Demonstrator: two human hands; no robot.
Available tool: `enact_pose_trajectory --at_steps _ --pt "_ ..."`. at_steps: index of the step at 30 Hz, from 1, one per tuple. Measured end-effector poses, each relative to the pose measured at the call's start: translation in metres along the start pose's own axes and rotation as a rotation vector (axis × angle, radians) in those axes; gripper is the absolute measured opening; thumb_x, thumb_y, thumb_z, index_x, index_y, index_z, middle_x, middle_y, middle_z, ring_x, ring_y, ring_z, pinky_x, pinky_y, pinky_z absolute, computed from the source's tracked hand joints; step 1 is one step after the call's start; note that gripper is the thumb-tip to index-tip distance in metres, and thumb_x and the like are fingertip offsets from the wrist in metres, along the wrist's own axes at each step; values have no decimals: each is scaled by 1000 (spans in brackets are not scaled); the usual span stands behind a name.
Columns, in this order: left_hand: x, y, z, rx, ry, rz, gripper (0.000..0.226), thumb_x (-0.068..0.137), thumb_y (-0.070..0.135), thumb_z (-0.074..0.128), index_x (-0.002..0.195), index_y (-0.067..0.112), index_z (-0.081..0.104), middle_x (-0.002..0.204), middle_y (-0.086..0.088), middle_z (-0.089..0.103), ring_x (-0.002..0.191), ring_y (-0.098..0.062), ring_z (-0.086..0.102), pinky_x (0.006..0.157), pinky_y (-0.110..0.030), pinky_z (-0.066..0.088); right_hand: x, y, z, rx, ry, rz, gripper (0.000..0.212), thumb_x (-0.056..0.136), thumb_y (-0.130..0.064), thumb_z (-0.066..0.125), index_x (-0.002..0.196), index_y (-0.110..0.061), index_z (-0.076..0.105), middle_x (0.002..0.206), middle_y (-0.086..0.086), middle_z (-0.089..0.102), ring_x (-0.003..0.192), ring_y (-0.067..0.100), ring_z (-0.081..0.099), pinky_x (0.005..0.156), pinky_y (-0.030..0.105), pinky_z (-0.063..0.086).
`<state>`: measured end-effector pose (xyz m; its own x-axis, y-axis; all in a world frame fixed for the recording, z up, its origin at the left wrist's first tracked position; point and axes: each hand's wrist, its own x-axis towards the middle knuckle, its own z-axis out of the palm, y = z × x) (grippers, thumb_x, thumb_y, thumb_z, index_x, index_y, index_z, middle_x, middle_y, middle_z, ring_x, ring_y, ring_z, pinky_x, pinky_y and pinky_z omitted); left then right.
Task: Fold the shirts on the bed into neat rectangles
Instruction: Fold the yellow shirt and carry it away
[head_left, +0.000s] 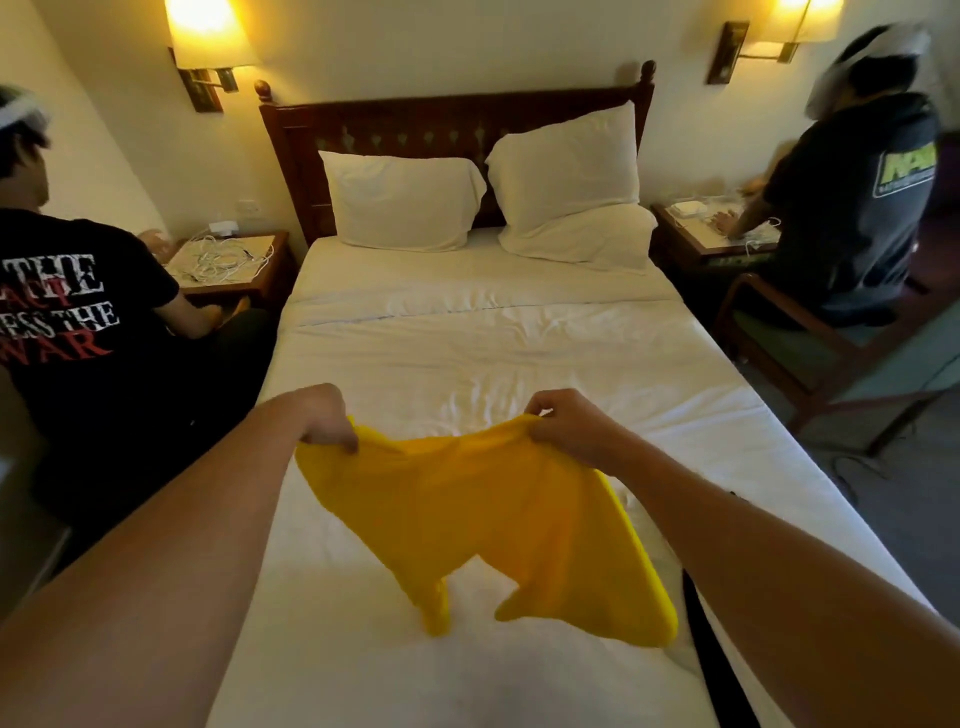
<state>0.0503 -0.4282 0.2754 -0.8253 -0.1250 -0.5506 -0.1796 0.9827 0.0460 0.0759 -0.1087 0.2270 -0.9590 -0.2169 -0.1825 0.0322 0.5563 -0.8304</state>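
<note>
Yellow shirt (483, 525) sits lower centre of frame, far edge lifted off the white bed (467, 343), lower part w/ two loose corners drooping onto the sheet nearer you. Your left hand (324, 418) pinches the fabric's left top corner, fingers curled round it; your right hand (563, 423) grips the right top corner the same way. Cloth sags btwn them, not taut.

Step in hand, I'd say: spreading the shirt out, no fold made yet, so task is early. Next move calls for pulling the corners apart to take out the sag, then laying it flat on the sheet w/ sleeves out before any fold.

Count: 1 shirt in view, no others visible; 2 pillows (405, 200) at top centre by the headboard; 2 wall lamps, upper left & upper right; 2 nightstands; 2 other people, one at left edge, one at upper right.
</note>
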Motion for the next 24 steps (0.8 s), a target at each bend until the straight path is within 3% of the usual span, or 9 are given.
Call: enact_pose_trajectory --at_steps 2,4,7,9,11,14,18,21,24 --pt "8 14 18 15 68 60 86 61 60 86 131 18 58 141 -13 55 123 -36 53 103 -43 46 2 -32 0 -120 -54 -123 23 81 -3 62 75 -24 65 68 -4 60 56 5 52 53 23 42" --pt "4 42 28 -250 23 321 98 68 48 91 151 27 43 159 -3 38 143 -30 38 114 -43 37 3 -56 1 -179 -90 -212 22 78 -4 64 75 -26 67 68 -2 62 59 7 53 56 24 44" --pt "-12 83 39 -682 -179 579 53 82 5 82 131 11 65 137 -3 62 127 -19 55 109 -40 45 3 -76 -2 -205 -95 -268 17 76 -6 66 77 -23 71 72 5 66 62 9 54 57 25 44" --pt "-12 90 45 -788 -154 603 31 81 6 82 111 4 74 120 -7 72 120 -20 61 111 -48 44 2 -78 -13 -230 -70 -271 15 76 -7 68 80 -21 72 68 -3 62 60 6 51 58 23 44" --pt "-8 89 45 -885 -83 595 27 75 16 87 93 1 74 104 -12 74 110 -23 65 108 -49 46 3 -73 -29 -258 -28 -250 12 77 -8 73 82 -19 72 68 -6 60 58 2 50 57 22 43" --pt "-12 95 39 -1010 1 607 24 73 18 89 76 7 68 76 -6 62 83 -17 61 84 -38 51 4 -56 -53 -315 32 -188 14 77 -22 82 79 -16 70 71 -2 61 61 6 53 58 26 43" --pt "-19 111 29 -957 154 660 12 89 13 76 81 8 69 72 0 61 71 -15 56 70 -31 46 0 -39 -69 -439 -2 -121 26 76 -30 85 76 -16 64 72 1 57 63 12 50 59 30 40" --pt "-22 116 23 -725 358 719 8 95 20 70 92 13 72 84 -1 64 75 -10 56 66 -28 44 -4 -29 -71 -525 -50 -94 23 78 -13 75 72 -16 53 70 2 47 60 17 42 56 30 33" --pt "-24 110 15 -739 477 649 9 99 19 63 99 12 68 85 0 58 74 -13 52 64 -29 40 -7 -7 -70 -545 -20 -54 26 78 -5 67 66 -18 48 66 3 47 57 19 44 52 30 33"
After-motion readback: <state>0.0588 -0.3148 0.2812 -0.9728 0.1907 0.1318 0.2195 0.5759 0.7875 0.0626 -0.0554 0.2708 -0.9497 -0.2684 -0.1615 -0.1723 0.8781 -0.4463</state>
